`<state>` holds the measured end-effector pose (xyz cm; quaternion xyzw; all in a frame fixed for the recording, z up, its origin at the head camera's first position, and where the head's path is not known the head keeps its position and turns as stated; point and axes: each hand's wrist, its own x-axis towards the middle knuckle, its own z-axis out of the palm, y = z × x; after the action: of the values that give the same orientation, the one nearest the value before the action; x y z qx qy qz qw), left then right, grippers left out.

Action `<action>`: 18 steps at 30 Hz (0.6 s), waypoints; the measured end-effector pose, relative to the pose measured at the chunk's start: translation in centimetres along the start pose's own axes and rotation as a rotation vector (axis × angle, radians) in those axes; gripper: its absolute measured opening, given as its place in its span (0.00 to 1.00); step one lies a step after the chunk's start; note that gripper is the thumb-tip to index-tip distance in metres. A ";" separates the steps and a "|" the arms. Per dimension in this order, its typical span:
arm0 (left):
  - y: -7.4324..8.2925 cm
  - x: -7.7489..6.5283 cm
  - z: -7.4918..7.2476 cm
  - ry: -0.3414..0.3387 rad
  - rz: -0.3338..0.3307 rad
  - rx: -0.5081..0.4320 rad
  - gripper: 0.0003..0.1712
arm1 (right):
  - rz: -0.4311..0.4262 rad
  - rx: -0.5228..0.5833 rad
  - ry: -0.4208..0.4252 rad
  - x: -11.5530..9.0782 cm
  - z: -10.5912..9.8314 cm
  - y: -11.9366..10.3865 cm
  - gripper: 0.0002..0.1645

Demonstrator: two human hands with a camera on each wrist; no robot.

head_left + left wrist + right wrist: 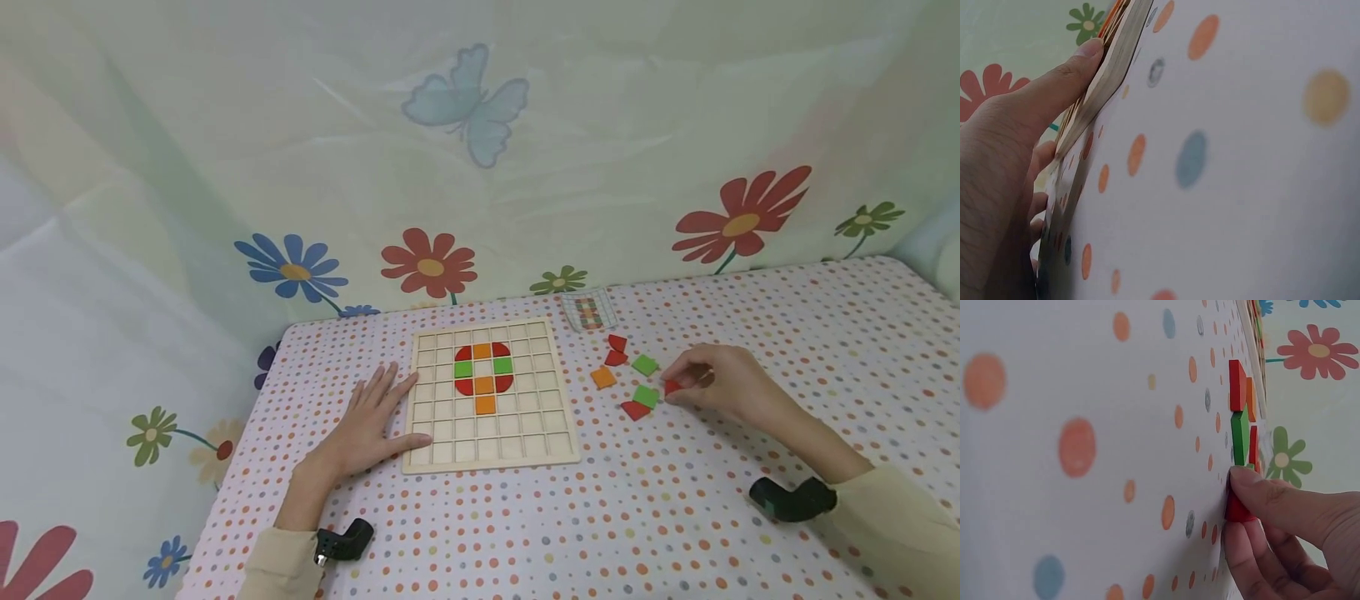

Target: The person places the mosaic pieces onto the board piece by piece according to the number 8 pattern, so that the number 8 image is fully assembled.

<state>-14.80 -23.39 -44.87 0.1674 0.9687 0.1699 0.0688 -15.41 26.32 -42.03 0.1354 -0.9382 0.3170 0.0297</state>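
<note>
A wooden grid board [528, 429] lies on the table, with red, orange and green tiles set in its upper middle cells. My left hand [367, 425] rests with spread fingers at the board's left edge, its thumb on the rim, as the left wrist view also shows. To the right of the loose tiles, my right hand [723, 383] pinches a red tile [1239, 507] between thumb and fingers, low at the tabletop. Close by lie a green tile [646, 397], another green tile [645, 364], a red tile [635, 410] and an orange tile [603, 377].
Two red quarter-round tiles [617, 351] lie near the board's right side. Behind them is a small pattern card [589, 310] showing a coloured grid. A dotted cloth [675, 517] covers the table, and a flowered curtain [585, 167] hangs along its back edge.
</note>
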 end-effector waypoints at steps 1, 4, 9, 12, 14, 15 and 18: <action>0.0 0.0 0.0 0.001 0.001 0.002 0.60 | 0.006 0.000 0.003 -0.1 0.0 0.0 0.13; 0.1 0.0 -0.1 0.002 0.003 0.008 0.59 | 0.019 0.015 0.014 -0.2 0.1 0.1 0.13; 0.1 0.0 -0.1 0.008 0.014 0.001 0.58 | 0.000 0.015 0.070 -0.2 0.1 -0.3 0.13; 0.1 0.0 -0.1 0.011 0.019 -0.006 0.58 | -0.042 0.013 0.106 0.2 0.2 -1.0 0.13; 0.2 0.0 -0.1 0.006 0.011 -0.001 0.58 | -0.069 0.032 0.108 0.6 0.2 -1.7 0.12; 0.2 0.1 -0.1 0.007 0.014 -0.002 0.58 | -0.073 0.047 0.100 0.9 0.3 -2.1 0.12; 0.1 0.0 -0.2 0.001 0.010 0.004 0.58 | -0.098 0.100 0.061 1.9 0.8 -3.7 0.12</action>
<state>-14.79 -23.42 -44.63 0.1721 0.9683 0.1685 0.0669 -16.19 22.59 -40.26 0.1728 -0.9121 0.3656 0.0669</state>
